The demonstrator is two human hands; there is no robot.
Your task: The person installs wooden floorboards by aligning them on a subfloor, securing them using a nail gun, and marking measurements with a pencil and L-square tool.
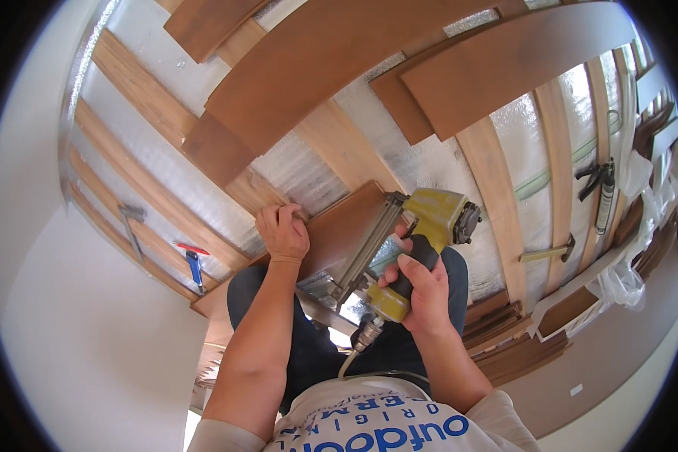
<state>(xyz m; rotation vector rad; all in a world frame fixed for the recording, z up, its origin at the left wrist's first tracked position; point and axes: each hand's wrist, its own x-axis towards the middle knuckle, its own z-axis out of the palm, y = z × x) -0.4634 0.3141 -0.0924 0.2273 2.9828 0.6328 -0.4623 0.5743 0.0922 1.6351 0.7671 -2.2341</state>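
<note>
My right hand [423, 290] is wrapped round the black grip of a yellow-green air nailer [437, 207]. The nailer's long grey magazine slants down to the left, and an air hose [346, 365] joins the bottom of its handle. To the left, my left hand [282, 232] holds the edge of a brown floorboard [346, 222] with bent fingers; part of its grip is hidden. The board lies between my knees across pale wooden battens, partly behind the nailer. The nailer's nose is close to the board's far end; contact cannot be made out.
Loose brown boards [339, 60] lie across battens [497, 203] over silvery sheeting. At left are a hammer [132, 226] and a blue-and-red tool [194, 267]. On the right lie another hammer [550, 254], a caulking gun [604, 197], clear plastic [621, 282] and stacked boards [520, 361]. A white wall [90, 324] borders the left.
</note>
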